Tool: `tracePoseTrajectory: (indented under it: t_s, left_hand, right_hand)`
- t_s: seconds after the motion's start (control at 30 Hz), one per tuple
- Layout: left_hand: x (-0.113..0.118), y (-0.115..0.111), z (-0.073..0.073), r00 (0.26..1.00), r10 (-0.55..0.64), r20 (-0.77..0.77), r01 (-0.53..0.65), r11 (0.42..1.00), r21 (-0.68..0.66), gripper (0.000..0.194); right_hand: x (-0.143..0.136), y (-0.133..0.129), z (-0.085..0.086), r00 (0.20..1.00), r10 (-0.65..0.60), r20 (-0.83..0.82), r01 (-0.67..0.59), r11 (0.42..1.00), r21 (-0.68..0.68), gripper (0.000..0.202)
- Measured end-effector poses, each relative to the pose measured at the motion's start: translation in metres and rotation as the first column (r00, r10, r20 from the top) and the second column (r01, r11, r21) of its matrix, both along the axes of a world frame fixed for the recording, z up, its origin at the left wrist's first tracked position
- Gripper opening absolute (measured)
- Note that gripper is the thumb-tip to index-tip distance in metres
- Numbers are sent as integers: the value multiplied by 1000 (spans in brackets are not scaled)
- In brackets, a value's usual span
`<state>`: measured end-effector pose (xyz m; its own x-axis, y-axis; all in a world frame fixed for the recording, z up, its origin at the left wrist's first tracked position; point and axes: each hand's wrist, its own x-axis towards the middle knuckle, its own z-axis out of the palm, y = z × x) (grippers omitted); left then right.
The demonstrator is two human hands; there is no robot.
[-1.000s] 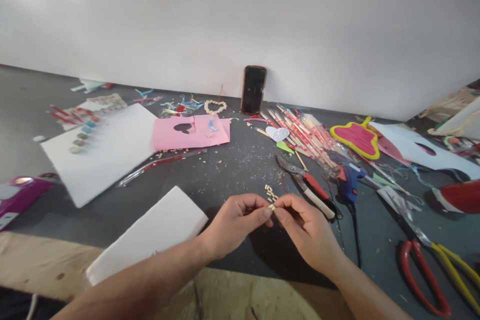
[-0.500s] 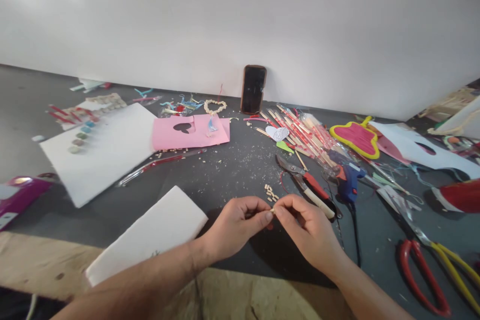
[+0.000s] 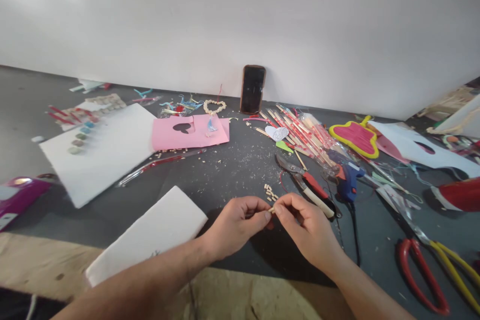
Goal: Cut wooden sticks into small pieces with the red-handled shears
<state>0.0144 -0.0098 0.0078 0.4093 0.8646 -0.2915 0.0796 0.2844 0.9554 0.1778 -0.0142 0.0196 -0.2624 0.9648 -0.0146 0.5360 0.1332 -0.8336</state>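
Observation:
Low over the near part of the dark tabletop, my left hand and my right hand meet at the fingertips. Both are closed in a pinch on a short pale wooden stick piece, mostly covered by the fingers. Something small and red shows under the left fingertips, too hidden to name. Just beyond them lies a little pile of cut wooden pieces. Pruning shears with red and white handles rest beside my right hand. A white foam block lies by my left forearm.
A phone leans on the wall. Wrapped sticks, a blue glue gun with a cord, and large scissors lie to the right. Leftward are pink card, a white sheet and a beaded heart.
My right fingertips have shifted very slightly at the pinch, and a bit more of the wooden piece shows between the hands. Everything on the table stays put.

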Motion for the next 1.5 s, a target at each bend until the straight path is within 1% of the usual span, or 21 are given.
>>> tracePoseTrajectory:
  t_s: [0.2, 0.43, 0.63, 0.83, 1.1, 1.5]
  left_hand:
    - [0, 0, -3, 1000, 5, -11, -4, 1000, 4, 20]
    - [-1, 0, -1, 999, 4, -38, -4, 1000, 19, 20]
    - [0, 0, -2, 1000, 8, 30, -7, 1000, -30, 21]
    - [0, -1, -4, 998, 27, 65, -22, 998, -66, 24]
    - [0, -1, -4, 995, 21, 96, -11, 995, -104, 27]
    - [0, -1, -6, 998, 21, 54, -16, 996, -86, 28]
  right_hand:
    - [0, 0, -1, 1000, 4, -5, -4, 1000, -1, 19]
    - [0, 0, -3, 999, 17, -28, -17, 1000, -11, 19]
    - [0, 0, -1, 1000, 5, -8, -5, 1000, -4, 19]
    - [-1, 0, 1, 1000, 7, -7, -7, 1000, -8, 19]
    - [0, 0, 0, 1000, 5, -23, -6, 1000, -15, 19]
    - [0, -1, -1, 1000, 4, -17, -4, 1000, -1, 19]
